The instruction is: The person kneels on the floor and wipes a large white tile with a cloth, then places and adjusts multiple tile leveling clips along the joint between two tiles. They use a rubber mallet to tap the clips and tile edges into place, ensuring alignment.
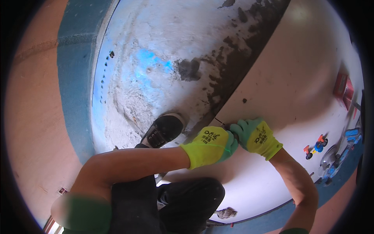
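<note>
My left hand (210,146), in a yellow-green work glove with teal fingers, is closed low over the pale tiled floor (296,78). Close against it is my right hand (258,136) in a matching glove, its fingers curled. A small dark bit shows between the two gloves, but the fingers hide what it is. Just beyond them, a thin dark joint line (219,121) runs from the tile edge toward my fingertips.
Rough, stained bare floor (156,78) lies left of the tile edge, beside my black shoe (165,130). At right are a red box (343,90), small orange-handled tools (318,146), and a blue tool (352,134). A crumpled grey rag (226,213) lies near my knee.
</note>
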Demonstrator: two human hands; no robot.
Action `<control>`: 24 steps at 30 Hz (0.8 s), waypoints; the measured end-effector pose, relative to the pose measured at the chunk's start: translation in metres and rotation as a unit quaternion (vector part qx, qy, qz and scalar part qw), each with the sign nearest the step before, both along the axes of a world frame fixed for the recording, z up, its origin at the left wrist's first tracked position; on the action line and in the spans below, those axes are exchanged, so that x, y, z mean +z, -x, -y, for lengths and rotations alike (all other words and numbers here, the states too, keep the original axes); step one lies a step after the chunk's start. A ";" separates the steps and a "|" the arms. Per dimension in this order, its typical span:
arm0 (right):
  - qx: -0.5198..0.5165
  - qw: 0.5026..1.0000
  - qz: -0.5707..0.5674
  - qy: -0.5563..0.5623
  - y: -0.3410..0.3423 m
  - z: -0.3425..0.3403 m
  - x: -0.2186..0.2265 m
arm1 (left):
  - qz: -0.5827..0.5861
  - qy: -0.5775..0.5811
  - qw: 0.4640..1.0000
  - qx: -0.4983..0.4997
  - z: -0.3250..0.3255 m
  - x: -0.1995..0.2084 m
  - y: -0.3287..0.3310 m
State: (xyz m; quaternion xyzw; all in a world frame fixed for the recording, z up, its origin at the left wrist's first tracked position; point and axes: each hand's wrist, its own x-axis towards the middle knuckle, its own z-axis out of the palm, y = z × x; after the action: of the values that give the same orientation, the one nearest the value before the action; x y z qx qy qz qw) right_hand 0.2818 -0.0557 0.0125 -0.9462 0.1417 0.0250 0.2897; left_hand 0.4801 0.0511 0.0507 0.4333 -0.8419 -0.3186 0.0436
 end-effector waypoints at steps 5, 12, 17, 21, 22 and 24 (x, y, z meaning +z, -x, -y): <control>-0.186 0.971 0.106 0.109 -0.005 -0.036 -0.004 | -0.074 -0.056 0.993 0.072 0.000 0.004 0.004; -0.264 0.963 0.056 -0.003 -0.004 -0.048 0.011 | -0.175 -0.041 0.983 0.025 0.012 -0.009 -0.013; -0.251 0.966 0.062 -0.011 0.000 -0.049 0.009 | -0.163 0.006 0.986 0.020 0.013 -0.017 -0.016; -0.235 0.969 0.021 0.078 -0.002 -0.057 -0.001 | -0.161 -0.017 0.986 0.035 0.016 -0.017 -0.011; -0.232 0.967 0.019 0.100 -0.002 -0.060 -0.005 | -0.140 -0.041 0.989 0.030 0.016 -0.016 -0.010; -0.235 0.962 0.015 0.142 -0.003 -0.066 -0.013 | -0.136 -0.079 0.985 0.066 0.017 -0.013 -0.005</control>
State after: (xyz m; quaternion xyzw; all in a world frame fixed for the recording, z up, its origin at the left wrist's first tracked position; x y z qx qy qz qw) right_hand 0.2845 0.0098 -0.0003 -0.9180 0.3576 -0.0781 0.1524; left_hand 0.4855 0.0341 0.0379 0.4429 -0.7697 -0.4367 0.1441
